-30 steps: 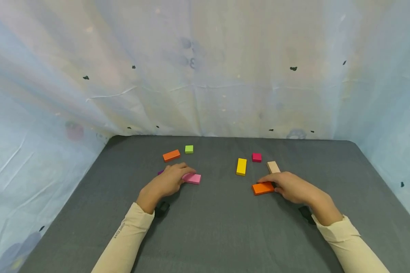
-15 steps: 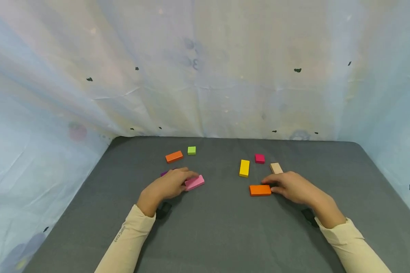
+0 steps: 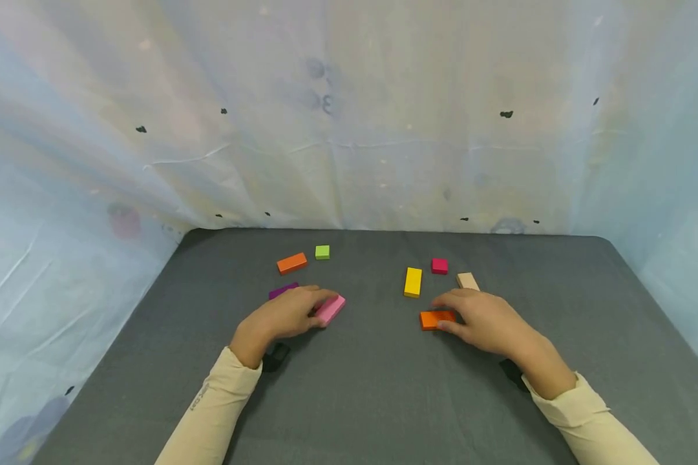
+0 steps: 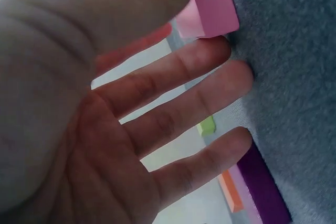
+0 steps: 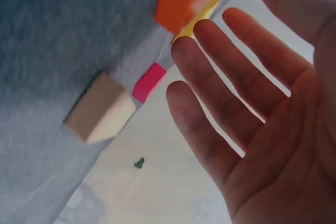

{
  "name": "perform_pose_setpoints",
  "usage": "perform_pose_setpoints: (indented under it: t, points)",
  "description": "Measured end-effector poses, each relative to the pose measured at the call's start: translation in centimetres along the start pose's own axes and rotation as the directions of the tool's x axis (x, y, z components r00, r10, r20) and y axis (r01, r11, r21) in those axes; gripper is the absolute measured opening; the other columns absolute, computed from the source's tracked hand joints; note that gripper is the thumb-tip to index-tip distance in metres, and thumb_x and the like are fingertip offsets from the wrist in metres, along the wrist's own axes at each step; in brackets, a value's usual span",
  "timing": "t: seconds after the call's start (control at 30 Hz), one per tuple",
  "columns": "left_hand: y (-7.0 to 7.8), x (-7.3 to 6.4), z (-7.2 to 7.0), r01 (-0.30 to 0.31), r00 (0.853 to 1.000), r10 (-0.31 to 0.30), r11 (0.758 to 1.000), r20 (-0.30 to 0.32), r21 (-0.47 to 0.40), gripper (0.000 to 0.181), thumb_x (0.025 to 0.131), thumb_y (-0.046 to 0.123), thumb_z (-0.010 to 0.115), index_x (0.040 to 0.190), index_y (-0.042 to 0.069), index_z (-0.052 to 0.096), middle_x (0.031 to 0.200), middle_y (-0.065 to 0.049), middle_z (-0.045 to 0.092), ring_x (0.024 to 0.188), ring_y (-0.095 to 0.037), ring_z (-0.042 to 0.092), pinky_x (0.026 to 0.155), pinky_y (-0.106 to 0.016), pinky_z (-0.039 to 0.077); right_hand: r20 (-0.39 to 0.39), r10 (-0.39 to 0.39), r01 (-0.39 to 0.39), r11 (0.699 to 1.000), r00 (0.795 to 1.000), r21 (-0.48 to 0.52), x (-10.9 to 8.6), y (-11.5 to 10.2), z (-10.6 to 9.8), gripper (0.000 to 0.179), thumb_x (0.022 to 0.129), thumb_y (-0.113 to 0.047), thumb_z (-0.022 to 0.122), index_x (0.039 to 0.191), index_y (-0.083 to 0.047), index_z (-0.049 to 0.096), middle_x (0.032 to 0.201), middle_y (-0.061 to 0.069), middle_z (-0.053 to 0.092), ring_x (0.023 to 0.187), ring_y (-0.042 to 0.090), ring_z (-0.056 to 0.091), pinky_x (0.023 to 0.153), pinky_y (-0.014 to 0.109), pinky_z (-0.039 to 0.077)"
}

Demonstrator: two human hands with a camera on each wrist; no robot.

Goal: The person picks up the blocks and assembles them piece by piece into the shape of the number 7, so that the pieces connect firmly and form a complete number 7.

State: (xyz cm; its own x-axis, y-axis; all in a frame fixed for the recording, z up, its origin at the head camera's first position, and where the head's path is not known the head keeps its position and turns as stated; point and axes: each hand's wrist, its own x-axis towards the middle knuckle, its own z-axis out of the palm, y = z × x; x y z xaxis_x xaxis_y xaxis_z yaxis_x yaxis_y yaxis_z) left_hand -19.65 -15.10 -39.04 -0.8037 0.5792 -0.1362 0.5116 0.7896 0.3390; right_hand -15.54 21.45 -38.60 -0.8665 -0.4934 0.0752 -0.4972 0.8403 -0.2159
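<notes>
My left hand (image 3: 282, 314) pinches the pink block (image 3: 333, 309) between thumb and forefinger. The left wrist view shows the thumb across that pink block (image 4: 216, 11), with the other fingers stretched out. A purple block (image 3: 283, 290) lies just beyond the left knuckles, partly covered by them. Over the near orange block (image 3: 428, 321) hovers my right hand (image 3: 491, 321), fingers loosely extended and spread. Its thumb overlaps the block's near side, and the fingertips reach past its far edge. Just behind the right hand lies a beige block (image 3: 468, 281), its near end hidden.
On the left half of the grey table (image 3: 360, 387) are another orange block (image 3: 292, 263) and a small green block (image 3: 322, 252). A yellow block (image 3: 412, 282) and a small crimson block (image 3: 439, 266) lie on the right. Pale curtains (image 3: 384, 129) enclose the table's back and sides.
The left hand has turned the pink block from nearly sideways to a slant. The right-hand orange block has straightened and shifted left, and the right hand has moved left over it.
</notes>
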Motion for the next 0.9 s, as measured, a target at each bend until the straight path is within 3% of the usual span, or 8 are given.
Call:
perform_pose_setpoints:
  t: [0.13,0.27,0.43,0.67,0.77,0.9]
  points:
    - [-0.1,0.2,0.3,0.025,1.0,-0.024,0.999,0.012,-0.03,0.06,0.093,0.031,0.071,0.147,0.015,0.049,0.137,-0.007,0.06,0.109,-0.02,0.057,0.096,-0.041,0.048,0.04,-0.038,0.038,0.999,0.998,-0.004,0.1,-0.3,0.5,0.032,0.088,-0.029,0.077,0.118,-0.022,0.07,0.11,-0.005,0.069,0.092,0.011,0.062,0.08,0.038,0.053]
    - [0.1,0.3,0.4,0.063,0.998,-0.063,0.997,0.009,-0.038,0.066,0.094,0.041,0.067,0.15,0.016,0.044,0.143,-0.01,0.055,0.116,-0.024,0.057,0.102,-0.045,0.046,0.032,-0.075,0.075,0.997,0.997,-0.018,0.2,0.0,0.9,0.032,0.089,-0.024,0.075,0.12,-0.022,0.069,0.107,-0.005,0.069,0.089,0.011,0.062,0.079,0.038,0.053]
    - [0.2,0.6,0.7,0.067,0.998,-0.067,0.998,-0.005,-0.003,0.064,0.092,0.044,0.069,0.148,0.021,0.047,0.144,-0.011,0.053,0.108,-0.023,0.058,0.096,-0.044,0.048,0.0,-0.109,0.109,0.993,0.994,-0.039,0.4,0.4,1.1,0.03,0.09,-0.023,0.074,0.12,-0.024,0.069,0.105,-0.007,0.069,0.089,0.012,0.063,0.078,0.038,0.053]
    - [0.5,0.5,1.0,0.056,0.997,-0.056,0.998,-0.048,-0.01,0.06,0.091,0.039,0.072,0.144,0.021,0.052,0.128,-0.006,0.059,0.09,-0.016,0.054,0.081,-0.035,0.046,-0.079,-0.165,0.156,0.982,0.983,-0.107,0.6,1.0,1.9,0.028,0.092,-0.025,0.072,0.12,-0.023,0.07,0.103,-0.007,0.07,0.093,0.014,0.064,0.086,0.039,0.053]
    - [0.8,0.5,1.3,0.073,0.996,-0.074,0.997,-0.058,-0.016,0.059,0.091,0.039,0.072,0.144,0.02,0.053,0.129,-0.007,0.06,0.09,-0.017,0.054,0.08,-0.036,0.046,-0.097,-0.178,0.166,0.979,0.979,-0.122,0.5,1.2,2.2,0.028,0.092,-0.026,0.072,0.12,-0.023,0.07,0.102,-0.007,0.069,0.091,0.013,0.064,0.085,0.038,0.053]
    - [1.0,0.7,1.5,0.111,0.993,-0.111,0.994,-0.049,-0.009,0.06,0.092,0.042,0.07,0.145,0.02,0.051,0.139,-0.01,0.057,0.101,-0.022,0.059,0.089,-0.041,0.049,-0.108,-0.185,0.173,0.978,0.977,-0.117,0.4,1.2,2.5,0.029,0.092,-0.025,0.072,0.12,-0.022,0.07,0.103,-0.007,0.069,0.092,0.013,0.065,0.084,0.038,0.054]
